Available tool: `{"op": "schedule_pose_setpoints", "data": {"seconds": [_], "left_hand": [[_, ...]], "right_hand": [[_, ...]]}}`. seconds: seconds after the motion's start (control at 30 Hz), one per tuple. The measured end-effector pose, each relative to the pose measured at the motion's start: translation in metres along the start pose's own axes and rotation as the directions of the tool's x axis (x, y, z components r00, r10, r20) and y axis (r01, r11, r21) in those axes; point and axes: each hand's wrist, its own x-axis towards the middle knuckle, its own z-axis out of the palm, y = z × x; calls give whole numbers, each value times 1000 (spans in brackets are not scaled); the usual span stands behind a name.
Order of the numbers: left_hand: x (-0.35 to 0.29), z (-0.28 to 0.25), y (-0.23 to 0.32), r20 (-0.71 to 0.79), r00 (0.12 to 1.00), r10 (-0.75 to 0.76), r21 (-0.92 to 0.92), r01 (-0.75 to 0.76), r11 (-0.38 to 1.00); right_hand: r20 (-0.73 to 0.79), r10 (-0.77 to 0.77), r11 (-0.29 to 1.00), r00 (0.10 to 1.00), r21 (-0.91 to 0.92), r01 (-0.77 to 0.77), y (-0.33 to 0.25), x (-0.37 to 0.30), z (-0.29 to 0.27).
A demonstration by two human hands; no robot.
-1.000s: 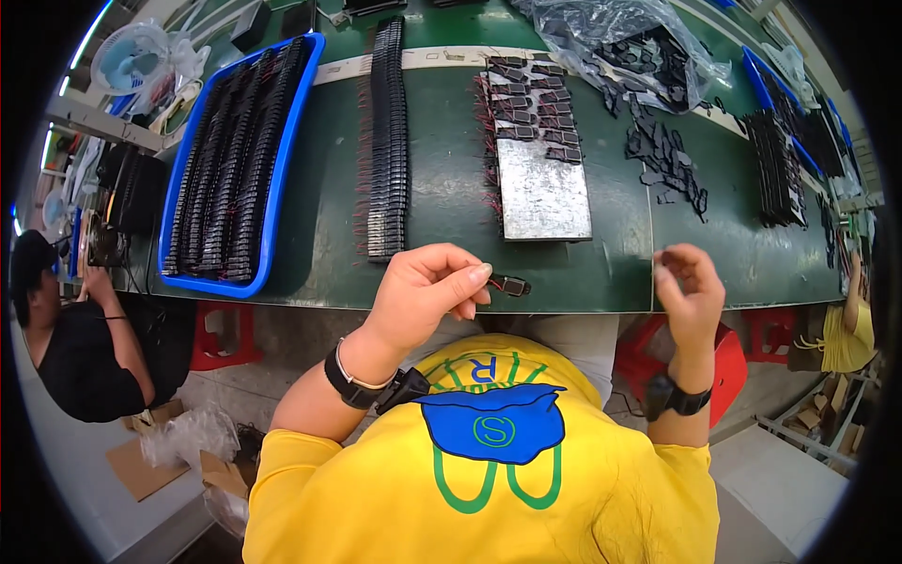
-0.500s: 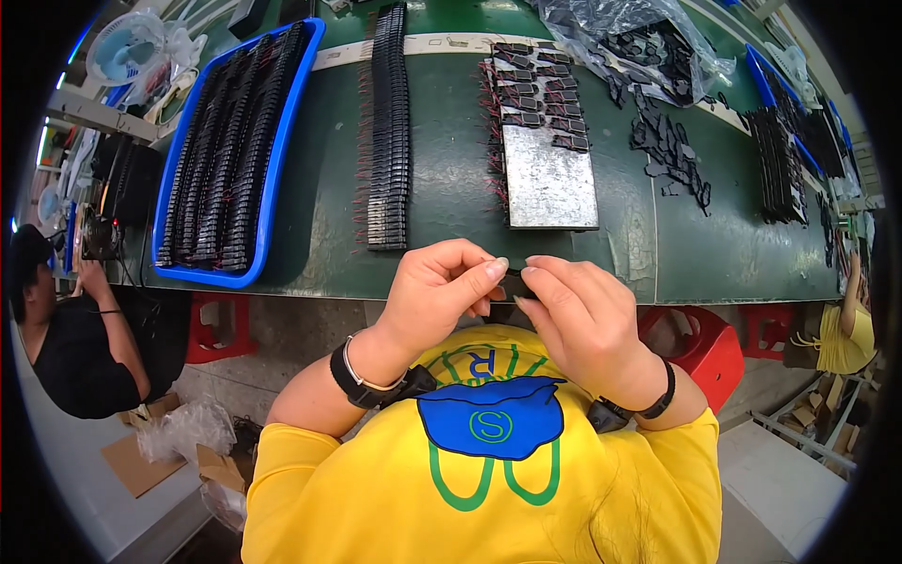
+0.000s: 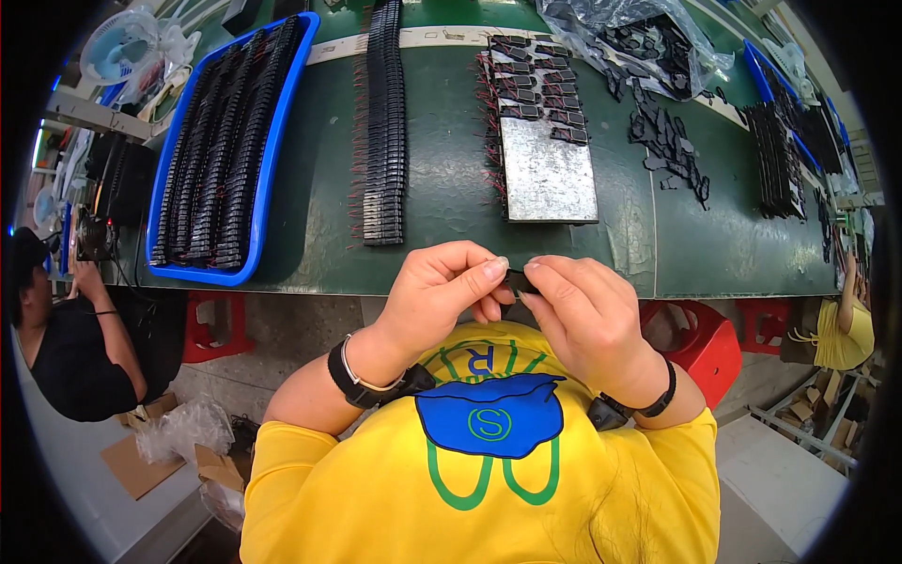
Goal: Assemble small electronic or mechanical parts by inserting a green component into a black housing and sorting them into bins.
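Note:
Just off the table's near edge, a small black part (image 3: 520, 281) is pinched between both hands; fingers cover most of it. My left hand (image 3: 442, 287) is closed, thumb and forefinger on the part's left end. On its right end press the closed fingertips of my right hand (image 3: 587, 305). Beyond them lies a silver metal plate (image 3: 550, 183), with small black parts with red wires (image 3: 517, 82) laid in columns on its far portion. To the left of the plate runs a long row of black parts (image 3: 383, 150), thin red wires along its left side.
A blue tray (image 3: 264, 188) of packed black parts sits at left on the green table (image 3: 451, 169). Loose black pieces (image 3: 662, 136) and a clear plastic bag (image 3: 648, 47) lie at right. Red stools (image 3: 700, 348) stand below the edge. Other people (image 3: 75, 338) sit at both sides.
A little more of the black part shows between my fingertips, and the right fingers have shifted slightly. The table appears slightly higher in view.

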Motion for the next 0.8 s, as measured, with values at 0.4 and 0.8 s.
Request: {"op": "schedule_pose_setpoints", "data": {"seconds": [0.4, 0.8], "left_hand": [[-3, 2, -5, 21, 998, 59, 55, -60, 997], [-11, 9, -7, -9, 960, 280, 279, -266, 923]], "right_hand": [[12, 2, 1000, 1000, -21, -1, 1, -3, 2], [-36, -27, 999, 999, -30, 26, 1, -6, 7]]}}
